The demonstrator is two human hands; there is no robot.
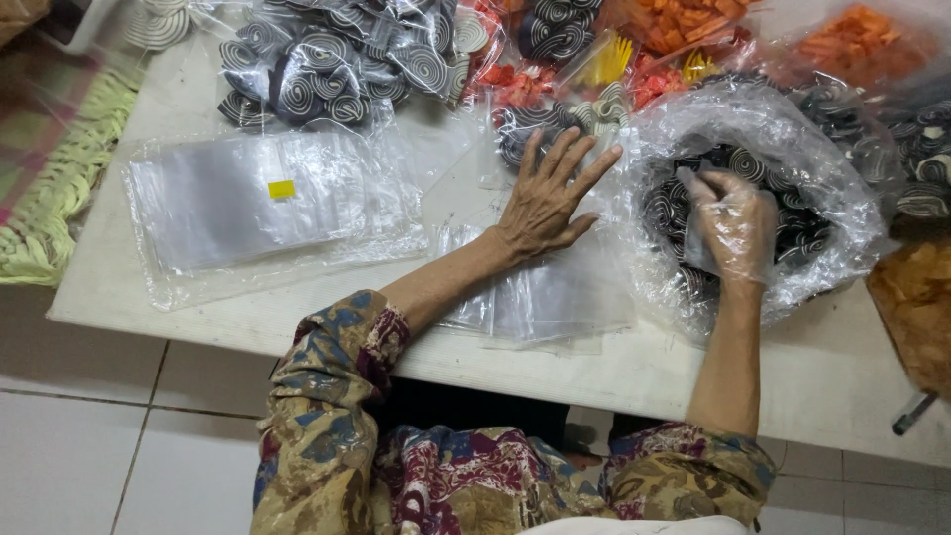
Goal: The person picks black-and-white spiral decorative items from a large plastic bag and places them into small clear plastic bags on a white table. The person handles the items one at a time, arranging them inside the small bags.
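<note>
Spirals [792, 233] sit in the open bag [842, 198], right of frame, where the gloved right hand [731, 226] grasps some. Left hand [547, 198] lies flat, released, on pouches [555, 302] at centre. Risk: pouches slide on each other; spirals may spill over the slack bag rim.

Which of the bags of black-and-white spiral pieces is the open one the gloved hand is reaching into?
The big clear bag at the right, its mouth spread wide around the gloved right hand. The other bag, at the upper left, is untouched.
</note>
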